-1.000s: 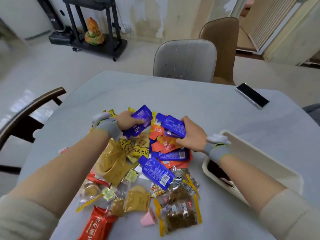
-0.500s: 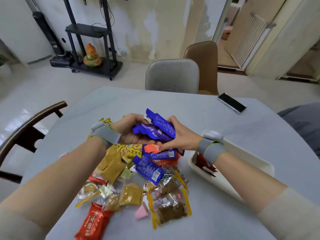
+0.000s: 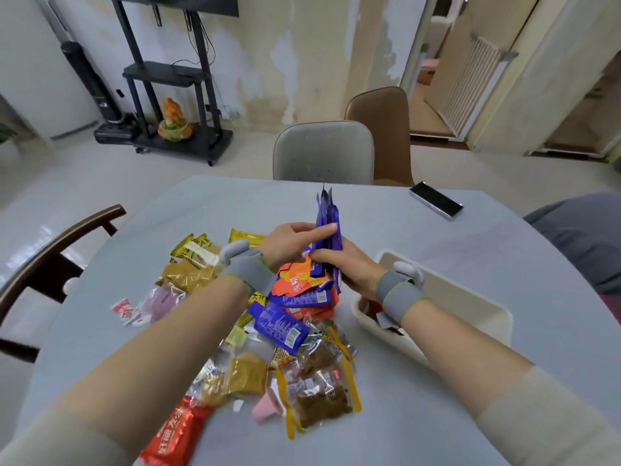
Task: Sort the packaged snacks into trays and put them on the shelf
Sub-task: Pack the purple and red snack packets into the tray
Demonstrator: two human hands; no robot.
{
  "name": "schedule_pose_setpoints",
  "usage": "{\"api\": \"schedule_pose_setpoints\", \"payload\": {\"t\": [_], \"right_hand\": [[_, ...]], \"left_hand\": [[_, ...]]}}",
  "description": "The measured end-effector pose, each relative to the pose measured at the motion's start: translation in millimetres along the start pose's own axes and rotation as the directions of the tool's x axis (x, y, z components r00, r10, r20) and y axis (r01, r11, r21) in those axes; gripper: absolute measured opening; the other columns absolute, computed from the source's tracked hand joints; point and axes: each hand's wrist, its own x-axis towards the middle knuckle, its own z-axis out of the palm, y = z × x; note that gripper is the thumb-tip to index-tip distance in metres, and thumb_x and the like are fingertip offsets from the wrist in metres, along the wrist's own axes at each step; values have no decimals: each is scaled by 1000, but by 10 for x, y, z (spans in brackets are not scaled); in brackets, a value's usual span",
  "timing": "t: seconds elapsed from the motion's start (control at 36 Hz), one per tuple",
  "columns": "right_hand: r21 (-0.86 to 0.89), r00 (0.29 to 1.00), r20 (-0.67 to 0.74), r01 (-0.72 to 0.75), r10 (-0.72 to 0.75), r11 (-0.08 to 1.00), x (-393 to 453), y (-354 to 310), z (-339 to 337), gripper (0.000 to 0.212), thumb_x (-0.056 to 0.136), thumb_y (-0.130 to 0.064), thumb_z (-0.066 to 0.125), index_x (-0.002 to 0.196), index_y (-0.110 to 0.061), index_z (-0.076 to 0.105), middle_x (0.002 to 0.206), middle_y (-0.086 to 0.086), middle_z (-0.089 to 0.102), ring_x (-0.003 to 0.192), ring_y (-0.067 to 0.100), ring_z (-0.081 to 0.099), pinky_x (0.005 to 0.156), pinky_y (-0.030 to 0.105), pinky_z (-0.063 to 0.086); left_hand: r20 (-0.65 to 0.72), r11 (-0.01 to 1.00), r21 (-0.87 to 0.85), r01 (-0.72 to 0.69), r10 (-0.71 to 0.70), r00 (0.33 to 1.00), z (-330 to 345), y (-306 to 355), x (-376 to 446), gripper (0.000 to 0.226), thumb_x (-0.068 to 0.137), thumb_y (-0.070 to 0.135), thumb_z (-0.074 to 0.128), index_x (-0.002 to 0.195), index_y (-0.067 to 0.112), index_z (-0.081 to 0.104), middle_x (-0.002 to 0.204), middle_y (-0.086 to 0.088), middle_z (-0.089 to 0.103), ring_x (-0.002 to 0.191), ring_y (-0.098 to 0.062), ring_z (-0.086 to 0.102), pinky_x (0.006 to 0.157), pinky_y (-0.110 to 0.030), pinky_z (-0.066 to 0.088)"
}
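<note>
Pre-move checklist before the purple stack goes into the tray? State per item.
1. Stack held: right hand grips the purple packets at their lower end, upright. Ok.
2. Stack squared: left hand presses straight fingers against its side; top edges look roughly even. Ok.
3. Tray within reach, just right of the right wrist. Ok.
4. Room in the tray: some packets show at its near end; the rest is hidden by the arm. Cannot tell.
5. All purple ones gathered: a loose purple packet lies in the pile. Not ok.
6. Phone lies far from the tray path. Ok.
</note>
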Motion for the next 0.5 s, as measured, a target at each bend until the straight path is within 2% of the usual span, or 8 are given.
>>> {"api": "schedule_pose_setpoints", "payload": {"t": [0.08, 0.14, 0.19, 0.22, 0.28, 0.33, 0.44, 0.5], "right_hand": [[-2, 998, -61, 4, -4, 1000, 1, 16, 1, 51, 72, -15, 66, 121, -10, 53, 93, 13, 57, 81, 20, 59, 70, 29, 51], [-12, 990, -134, 39, -40, 999, 11, 17, -12, 56, 70, -15, 69, 122, -7, 50, 96, 16, 57, 82, 21, 61, 70, 29, 53], [-8, 972, -211, 105, -104, 994, 32, -12, -16, 56, 71, -13, 71, 121, -5, 47, 97, 16, 59, 80, 18, 62, 67, 25, 54], [-11, 958, -242, 153, -151, 988, 34, -53, -15, 54, 73, -9, 71, 120, -3, 45, 95, 14, 60, 76, 16, 62, 65, 23, 54], [-44, 933, -277, 228, -231, 973, 46, -123, -9, 48, 77, 0, 70, 117, -1, 43, 90, 10, 58, 72, 14, 61, 66, 24, 55], [-109, 921, -269, 263, -283, 959, 52, -168, 11, 48, 76, 1, 72, 114, -4, 43, 95, 7, 58, 79, 13, 61, 73, 28, 55], [-177, 920, -216, 292, -326, 940, 42, -168, 43, 58, 71, -4, 80, 116, -9, 42, 104, -4, 58, 90, 0, 60, 83, 28, 55], [-172, 924, -190, 301, -332, 938, 29, -180, 55, 66, 69, -8, 82, 120, -11, 41, 111, -4, 57, 100, 4, 60, 88, 29, 54]], "left_hand": [[28, 988, -141, -58, 62, 998, 87, -19, -13, 52, 76, 46, 71, 117, 17, 62, 109, -1, 69, 101, -16, 65, 89, -33, 51], [9, 953, -293, -70, 76, 997, 159, -43, -31, 46, 84, 46, 66, 122, 20, 61, 122, 0, 63, 116, -15, 56, 98, -35, 45], [1, 852, -522, 47, -55, 999, 207, -97, -40, 75, 70, 71, 62, 130, 27, 55, 140, -3, 49, 131, -23, 44, 107, -51, 36], [42, 752, -644, 141, -149, 988, 234, -125, -43, 88, 64, 81, 57, 133, 26, 52, 142, -7, 47, 130, -30, 45, 105, -58, 35], [158, 544, -796, 265, -236, 959, 276, -158, -57, 89, 72, 83, 44, 131, 17, 51, 132, -18, 55, 117, -40, 56, 97, -58, 42], [195, 433, -860, 271, -213, 957, 318, -131, -79, 75, 85, 72, 37, 122, 10, 58, 115, -18, 66, 103, -36, 64, 86, -48, 50], [164, 410, -892, 189, -95, 982, 375, 47, -95, 42, 93, 47, 46, 104, 12, 67, 93, -7, 73, 79, -21, 71, 76, -32, 56], [140, 424, -892, 153, -60, 988, 365, 53, -72, 31, 96, 36, 45, 101, 12, 65, 91, -6, 72, 77, -19, 71, 74, -31, 56]]}}
